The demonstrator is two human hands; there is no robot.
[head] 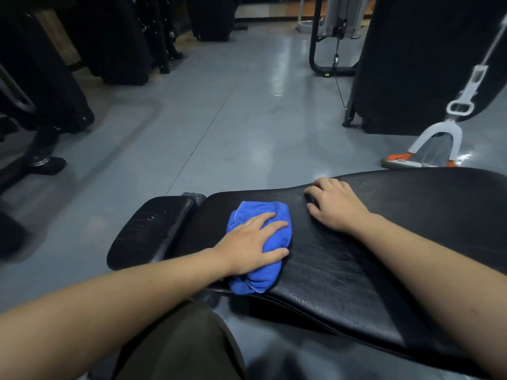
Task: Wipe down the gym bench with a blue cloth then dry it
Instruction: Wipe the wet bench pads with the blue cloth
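left hand [251, 238] is pressing down, fingers spread nearly flat, on a bunched bright blue microfibre cloth [262, 250] that is lying on the long black padded vinyl gym bench [356, 270], near the gap to its smaller black pad [153, 229]. right hand [333, 204] is resting on the bench beside the cloth, fingers loosely bent, holding nothing.

The bench [356, 259] runs off the right edge; the left hand [252, 242] hides part of the cloth [263, 215].

bench [343, 259]: black creased glossy leatherette | cloth [263, 215]: blue fuzzy terry | floor [219, 119]: grey sheen
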